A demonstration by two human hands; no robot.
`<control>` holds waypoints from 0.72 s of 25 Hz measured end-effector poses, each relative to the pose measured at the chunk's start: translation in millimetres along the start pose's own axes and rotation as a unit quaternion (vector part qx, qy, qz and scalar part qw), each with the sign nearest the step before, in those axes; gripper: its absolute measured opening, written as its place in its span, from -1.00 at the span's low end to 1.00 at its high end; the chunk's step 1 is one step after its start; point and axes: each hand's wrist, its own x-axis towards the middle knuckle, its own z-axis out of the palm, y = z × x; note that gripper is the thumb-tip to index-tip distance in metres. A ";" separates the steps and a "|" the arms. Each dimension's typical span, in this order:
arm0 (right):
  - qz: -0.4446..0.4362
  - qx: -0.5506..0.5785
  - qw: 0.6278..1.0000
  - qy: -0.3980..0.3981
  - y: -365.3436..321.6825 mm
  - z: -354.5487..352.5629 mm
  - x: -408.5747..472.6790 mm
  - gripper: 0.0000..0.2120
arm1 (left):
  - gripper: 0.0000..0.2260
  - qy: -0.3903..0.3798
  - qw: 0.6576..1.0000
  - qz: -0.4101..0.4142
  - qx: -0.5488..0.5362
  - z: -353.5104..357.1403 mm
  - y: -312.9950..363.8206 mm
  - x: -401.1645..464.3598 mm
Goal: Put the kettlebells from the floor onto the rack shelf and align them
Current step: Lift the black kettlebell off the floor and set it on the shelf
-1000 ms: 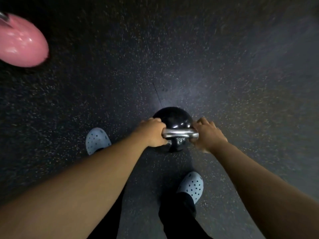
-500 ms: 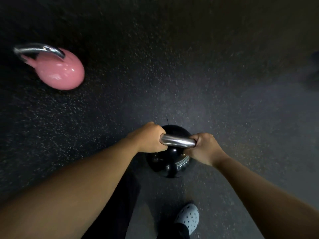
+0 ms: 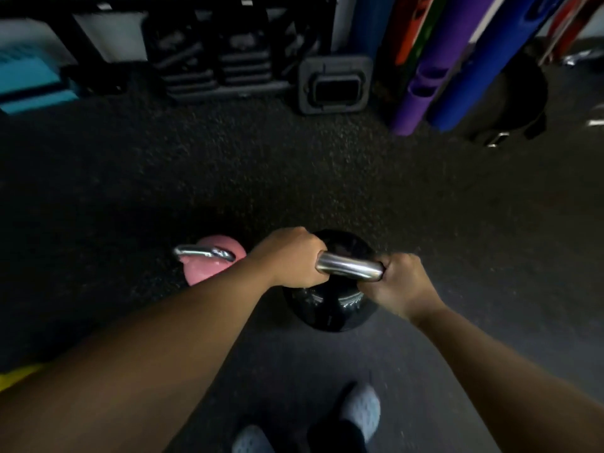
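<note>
A glossy black kettlebell (image 3: 330, 308) with a chrome handle hangs in front of me, above the dark rubber floor. My left hand (image 3: 291, 258) grips the handle's left end and my right hand (image 3: 397, 284) grips its right end. A pink kettlebell (image 3: 209, 268) with a chrome handle stands on the floor just left of my left forearm, which partly hides it. A dark rack (image 3: 215, 50) with stacked black gear stands at the far top.
Rolled purple and blue mats (image 3: 457, 70) lean at the top right beside a black square weight (image 3: 335, 85). A teal step (image 3: 29, 83) sits top left. Something yellow (image 3: 16, 376) shows at the left edge. My feet in grey clogs (image 3: 362, 410) are below.
The view has swung up, so the rack, mats and teal step have come into sight. The black kettlebell stays in both hands. The pink kettlebell now appears close beside my left arm.
</note>
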 end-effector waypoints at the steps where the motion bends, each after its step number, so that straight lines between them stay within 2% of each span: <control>1: -0.012 -0.002 1.000 0.012 -12.7 -6.4 28.0 -0.90 | -0.76 0.008 1.000 -0.002 0.020 -25.9 -11.4 15.0; 6: -0.097 -0.016 0.994 0.053 -71.0 -50.7 189.7 -0.97 | -0.83 0.085 0.994 -0.041 0.049 -141.5 -74.0 103.3; 9: -0.139 -0.019 0.989 0.045 -97.8 -73.6 265.1 -0.97 | -0.77 0.103 0.992 -0.061 0.050 -191.3 -98.6 144.1; 12: -0.169 -0.049 0.984 0.038 -129.7 -92.3 350.0 -0.98 | -0.80 0.123 0.988 -0.086 0.038 -239.8 -137.0 190.8; 18: -0.186 -0.065 0.980 0.036 -203.5 -107.3 511.1 -0.84 | -0.63 0.206 0.976 -0.050 0.048 -336.3 -229.6 272.6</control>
